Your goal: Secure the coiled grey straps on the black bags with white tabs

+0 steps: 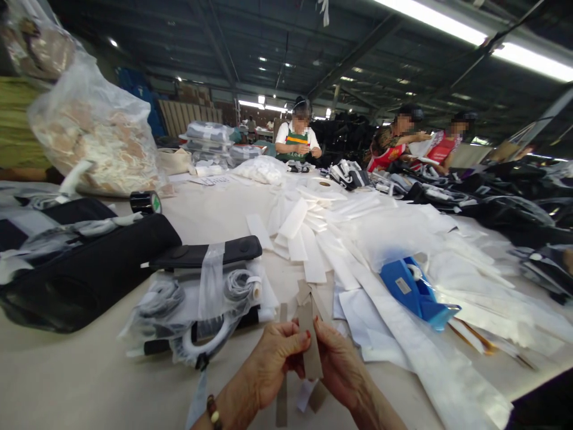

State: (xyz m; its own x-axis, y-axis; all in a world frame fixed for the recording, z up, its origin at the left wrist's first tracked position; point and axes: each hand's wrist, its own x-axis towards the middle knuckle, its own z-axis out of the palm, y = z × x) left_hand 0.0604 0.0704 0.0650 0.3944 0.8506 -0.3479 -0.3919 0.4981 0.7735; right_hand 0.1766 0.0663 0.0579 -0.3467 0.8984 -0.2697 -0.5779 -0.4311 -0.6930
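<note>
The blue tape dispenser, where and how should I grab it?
Take the blue tape dispenser by its wide body, probably from above: that side looks mostly uncovered, while white plastic lies behind it. Leave its narrow end free; that juts toward the picture's lower right.

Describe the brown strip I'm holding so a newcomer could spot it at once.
Find the big pale table, then the left hand and right hand close together above its near side. Pinched between them is a narrow grey-brown strip. Another brownish strip lies flat on the table by the left hand; this one is held up.
</note>
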